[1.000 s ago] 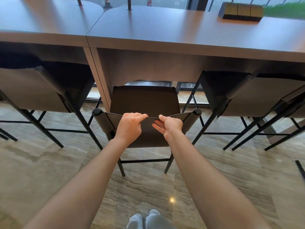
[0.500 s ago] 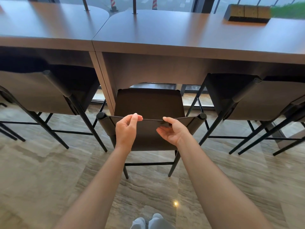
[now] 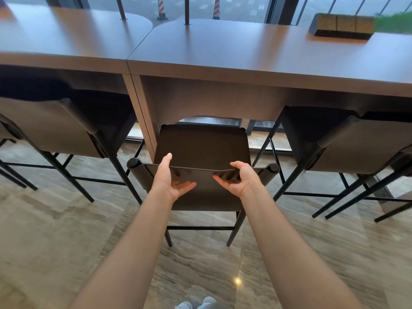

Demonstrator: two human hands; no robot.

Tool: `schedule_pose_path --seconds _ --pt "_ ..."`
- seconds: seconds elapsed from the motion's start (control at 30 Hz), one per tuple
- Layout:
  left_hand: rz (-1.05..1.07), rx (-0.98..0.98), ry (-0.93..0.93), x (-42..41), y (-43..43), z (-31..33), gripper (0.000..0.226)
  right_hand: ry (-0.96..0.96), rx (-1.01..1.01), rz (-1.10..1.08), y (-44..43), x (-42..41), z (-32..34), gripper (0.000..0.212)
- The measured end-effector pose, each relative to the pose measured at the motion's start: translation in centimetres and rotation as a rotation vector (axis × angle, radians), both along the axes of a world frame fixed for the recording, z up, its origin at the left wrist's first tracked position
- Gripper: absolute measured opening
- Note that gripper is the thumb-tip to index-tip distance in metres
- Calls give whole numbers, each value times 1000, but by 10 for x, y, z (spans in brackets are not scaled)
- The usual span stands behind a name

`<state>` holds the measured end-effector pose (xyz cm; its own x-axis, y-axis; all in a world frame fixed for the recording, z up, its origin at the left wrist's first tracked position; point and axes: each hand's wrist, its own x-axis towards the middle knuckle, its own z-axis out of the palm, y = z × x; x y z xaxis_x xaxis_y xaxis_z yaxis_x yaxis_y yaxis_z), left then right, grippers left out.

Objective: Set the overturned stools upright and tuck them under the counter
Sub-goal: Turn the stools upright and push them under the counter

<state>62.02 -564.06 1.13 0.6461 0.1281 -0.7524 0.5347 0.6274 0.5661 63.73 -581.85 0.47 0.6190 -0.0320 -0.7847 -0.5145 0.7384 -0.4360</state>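
Both hands are loosening at the stool's point(image 3: 201, 150) backrest, left hand point(image 3: 170, 177) fingers spread flat, right hand point(image 3: 239, 178) fingers curling slackly over the top edge, seat sitting partly under the bench point(image 3: 223, 63); pushing evenly should be keeping it square.

Marble floor point(image 3: 66, 241), striped cones point(image 3: 161, 6) outside

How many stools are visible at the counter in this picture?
3, perhaps more: one stool in the middle by the hands, one at left, one at right. Extra legs at both edges suggest further stools, mostly hidden.
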Motion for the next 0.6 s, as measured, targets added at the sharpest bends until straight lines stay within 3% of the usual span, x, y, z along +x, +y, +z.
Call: schedule_pose_path --seconds 0.23,0.33,0.6 --pt "17 72 110 22 -10 -3 55 25 83 -8 -8 3 5 28" --pt "61 25 87 28 -11 -4 45 16 81 17 -12 5 4 26" --pt "151 -32 48 33 -11 -9 52 24 5 42 -11 10 0 22"
